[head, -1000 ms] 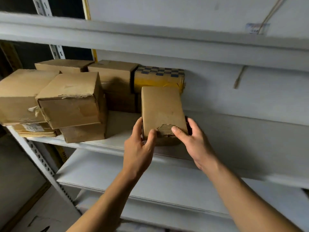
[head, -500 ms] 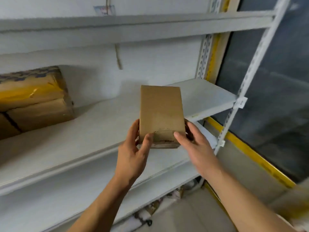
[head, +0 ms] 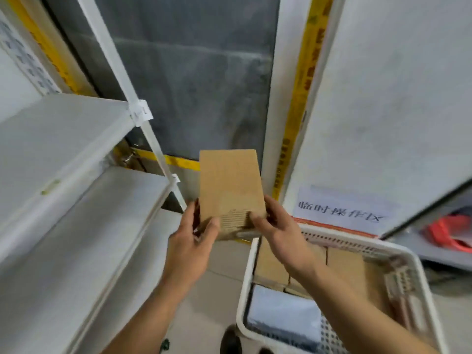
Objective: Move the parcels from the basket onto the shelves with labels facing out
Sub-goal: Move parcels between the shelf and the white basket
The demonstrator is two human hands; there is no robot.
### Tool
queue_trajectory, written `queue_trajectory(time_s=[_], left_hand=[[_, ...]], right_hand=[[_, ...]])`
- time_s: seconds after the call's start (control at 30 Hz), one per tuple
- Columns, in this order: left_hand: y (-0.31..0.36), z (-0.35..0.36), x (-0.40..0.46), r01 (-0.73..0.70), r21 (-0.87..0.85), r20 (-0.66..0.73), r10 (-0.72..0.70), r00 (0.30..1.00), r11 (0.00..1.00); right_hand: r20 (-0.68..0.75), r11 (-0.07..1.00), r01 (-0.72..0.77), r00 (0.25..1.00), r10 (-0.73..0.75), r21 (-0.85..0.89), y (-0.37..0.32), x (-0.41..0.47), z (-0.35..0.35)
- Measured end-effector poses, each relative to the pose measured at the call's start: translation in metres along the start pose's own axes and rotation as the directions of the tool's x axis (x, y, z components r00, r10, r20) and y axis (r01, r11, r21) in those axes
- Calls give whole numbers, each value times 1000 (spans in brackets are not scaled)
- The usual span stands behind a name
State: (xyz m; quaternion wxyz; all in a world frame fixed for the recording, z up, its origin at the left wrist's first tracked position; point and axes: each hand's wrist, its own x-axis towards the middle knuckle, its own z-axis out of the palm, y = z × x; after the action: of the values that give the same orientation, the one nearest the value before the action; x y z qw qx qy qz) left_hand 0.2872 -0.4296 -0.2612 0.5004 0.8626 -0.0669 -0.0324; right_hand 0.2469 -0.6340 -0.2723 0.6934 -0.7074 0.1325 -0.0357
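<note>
Both hands grip one small brown parcel (head: 231,190) in mid-air at the centre of the view: the left hand (head: 190,247) is clamped on its lower left corner, the right hand (head: 282,237) on its lower right, thumbs pressed on the torn, ribbed patch of cardboard. No label shows on the face turned toward the camera, so which side should face out cannot be told. The parcel is off the shelves (head: 76,159), which lie from 8 to 10 o'clock and look bare in the part visible, and above the near rim of the white basket (head: 413,254) at 4 o'clock. More brown parcels (head: 344,267) lie in that basket, so by my reading much of the job remains. A slanted white shelf upright (head: 150,139) stands between the parcel and the shelf boards and would need clearing; a paper sign (head: 342,210) hangs on the wall at 3 o'clock.
</note>
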Motion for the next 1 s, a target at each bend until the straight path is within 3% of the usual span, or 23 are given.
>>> queue_trajectory(time_s=[0.17, 0.3, 0.47, 0.57, 0.7, 0.83, 1.0], left_hand=[[-12, 93, 27, -22, -11, 316, 24, 948, 1000], [-23, 173, 16, -26, -6, 546, 25, 838, 1000], [-25, 260, -17, 90, -52, 742, -22, 670, 995], [-33, 314, -33, 139, -17, 786, -73, 614, 990], [-36, 377, -51, 113, 57, 783, -115, 612, 992], [-31, 438, -71, 141, 79, 776, -150, 612, 987], [-34, 495, -87, 135, 163, 787, -212, 579, 977]], right_hand=[[-283, 994, -109, 953, 107, 10, 54, -25, -66], [-492, 977, -201, 845, 210, 73, 97, -66, -109], [-635, 954, -253, 713, 298, 164, 147, -110, -163], [-661, 925, -279, 647, 380, 259, 178, -123, -198], [-650, 857, -288, 561, 513, 428, 231, -130, -247], [-616, 729, -183, 426, 663, 659, 272, -129, -286], [-509, 559, -66, 336, 793, 827, 321, -127, -310]])
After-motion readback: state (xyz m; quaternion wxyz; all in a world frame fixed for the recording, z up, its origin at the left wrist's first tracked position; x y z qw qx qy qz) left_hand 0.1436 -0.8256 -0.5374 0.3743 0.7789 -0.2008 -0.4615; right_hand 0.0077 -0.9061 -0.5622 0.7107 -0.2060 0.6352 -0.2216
